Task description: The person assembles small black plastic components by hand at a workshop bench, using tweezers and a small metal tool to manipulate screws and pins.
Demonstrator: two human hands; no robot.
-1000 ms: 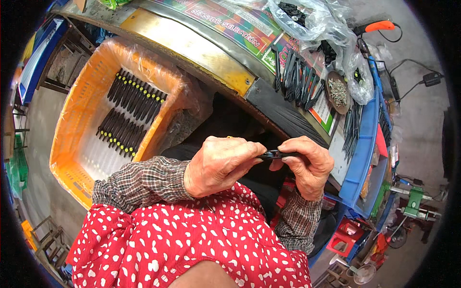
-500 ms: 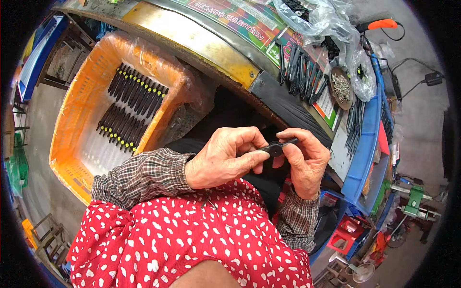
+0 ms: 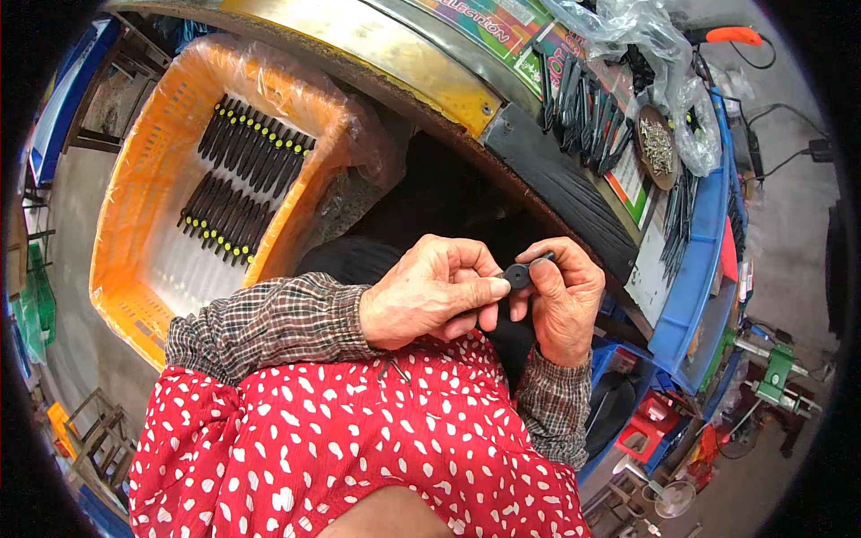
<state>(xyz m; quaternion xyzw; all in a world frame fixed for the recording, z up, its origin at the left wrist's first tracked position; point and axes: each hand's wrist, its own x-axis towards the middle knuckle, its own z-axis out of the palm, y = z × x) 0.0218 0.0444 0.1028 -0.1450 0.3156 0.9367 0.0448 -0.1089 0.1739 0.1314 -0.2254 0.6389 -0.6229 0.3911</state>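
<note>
My left hand (image 3: pixel 430 294) and my right hand (image 3: pixel 563 300) meet close to my chest, above my red dotted apron. Both pinch one small black plastic part (image 3: pixel 522 273) with a round end; left thumb and fingers press on it, right fingers hold its far end. To the left stands an orange crate (image 3: pixel 134 233) lined with clear plastic, holding two rows of black pieces with yellow tips (image 3: pixel 240 184).
A curved workbench edge (image 3: pixel 556 179) runs past my hands. On it lie several loose black parts (image 3: pixel 583 112), a small bowl of metal bits (image 3: pixel 657 143), clear plastic bags (image 3: pixel 628 27) and a blue tray (image 3: pixel 704 260). Blue and red bins sit lower right.
Both hands stayed together on the black part and turned it; its round end now faces up between the thumbs. The view shifted slightly.
</note>
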